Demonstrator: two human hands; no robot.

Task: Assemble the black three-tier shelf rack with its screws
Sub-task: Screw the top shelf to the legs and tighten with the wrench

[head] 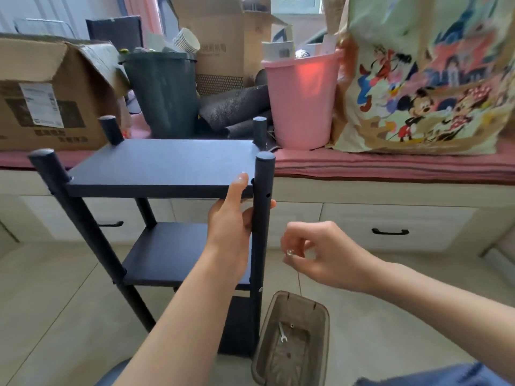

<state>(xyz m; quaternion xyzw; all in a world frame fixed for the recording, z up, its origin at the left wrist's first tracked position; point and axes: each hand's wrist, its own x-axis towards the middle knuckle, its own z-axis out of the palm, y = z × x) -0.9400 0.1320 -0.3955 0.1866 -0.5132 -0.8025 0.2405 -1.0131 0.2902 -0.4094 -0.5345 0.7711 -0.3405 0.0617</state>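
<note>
Black round post (262,218), upright at rack's (156,168) near corner: left hand (231,218) clamped round it. Right hand (320,252), just right of post, pinches small silver screw (289,252); open hole (268,195) above.

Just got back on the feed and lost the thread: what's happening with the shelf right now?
A person is midway through building the black rack, which stands upright on the floor. The left hand grips the near right post just under the top shelf, steadying it. The right hand pinches a small shiny screw beside the post, not yet inserted. A wrench lies in the brown tray below.
</note>
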